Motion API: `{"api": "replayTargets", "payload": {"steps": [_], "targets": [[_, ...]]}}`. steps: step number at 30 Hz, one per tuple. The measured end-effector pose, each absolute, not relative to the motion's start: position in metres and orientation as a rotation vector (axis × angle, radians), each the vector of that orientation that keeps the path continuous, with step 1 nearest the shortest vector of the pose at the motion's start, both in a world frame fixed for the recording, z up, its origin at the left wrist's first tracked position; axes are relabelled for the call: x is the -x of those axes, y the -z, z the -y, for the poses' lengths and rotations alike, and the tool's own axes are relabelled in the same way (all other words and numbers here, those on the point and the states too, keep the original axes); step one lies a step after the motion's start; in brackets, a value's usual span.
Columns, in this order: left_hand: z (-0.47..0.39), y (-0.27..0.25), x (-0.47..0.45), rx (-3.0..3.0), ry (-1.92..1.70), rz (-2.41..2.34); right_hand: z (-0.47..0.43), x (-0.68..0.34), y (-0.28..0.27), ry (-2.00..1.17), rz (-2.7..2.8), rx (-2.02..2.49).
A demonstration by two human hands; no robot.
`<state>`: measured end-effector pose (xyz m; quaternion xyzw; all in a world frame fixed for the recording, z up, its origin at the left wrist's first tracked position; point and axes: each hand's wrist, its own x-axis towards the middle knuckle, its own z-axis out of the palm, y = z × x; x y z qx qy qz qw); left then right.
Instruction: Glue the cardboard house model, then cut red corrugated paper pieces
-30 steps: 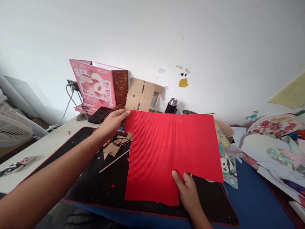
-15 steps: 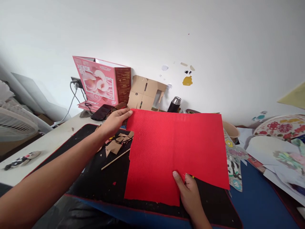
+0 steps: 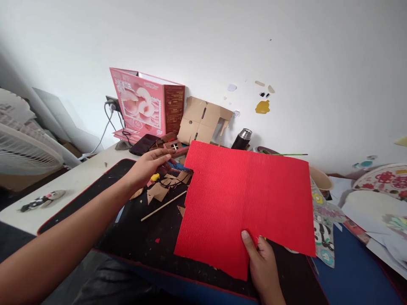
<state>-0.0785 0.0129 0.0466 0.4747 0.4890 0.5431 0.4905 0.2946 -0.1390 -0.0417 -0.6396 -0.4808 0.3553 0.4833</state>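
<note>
A large sheet of red corrugated paper (image 3: 222, 195), with pieces cut out of its edges, is held above the black desk mat (image 3: 152, 245). My right hand (image 3: 263, 258) grips its lower edge beside a cut-out, thumb on top and fingers mostly behind. My left hand (image 3: 152, 165) is off the sheet, its fingers stretched out near the upper left corner. Just beyond those fingers is a small brown house-like model (image 3: 174, 146) with a white-framed window. Cardboard scraps (image 3: 157, 192) and a thin wooden stick (image 3: 163, 206) lie on the mat below my left hand.
A pink box (image 3: 143, 101) and a flattened cardboard piece (image 3: 203, 120) lean against the wall. A black thermos (image 3: 242, 139) stands behind the sheet. A phone (image 3: 144, 145) lies at the back left. Papers (image 3: 365, 207) fill the right side; a fan (image 3: 28, 148) stands left.
My left hand has let go of the sheet's upper left corner and sits just left of it. My right hand still grips the sheet. The whole view has shifted slightly.
</note>
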Motion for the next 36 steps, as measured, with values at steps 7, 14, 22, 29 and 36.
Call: {"api": "replayTargets", "payload": {"steps": [7,14,22,29,36], "targets": [[0.001,-0.045,0.095,-1.211,-1.343,-1.283,0.14,-0.296,0.039,-0.914,1.055,1.574],[0.003,-0.038,0.082,-1.418,-1.188,-1.255,0.138,-0.297,0.034,-0.973,0.877,1.535],[0.015,-0.032,0.06,-1.944,-0.931,-1.396,0.142,-0.298,0.028,-1.047,0.815,1.502],[0.004,-0.034,0.056,-1.98,-0.911,-1.388,0.144,-0.299,0.031,-1.015,0.909,1.544],[-0.037,-0.051,0.039,-1.714,-1.074,-1.176,0.142,-0.302,0.018,-0.956,1.03,1.576]]}}
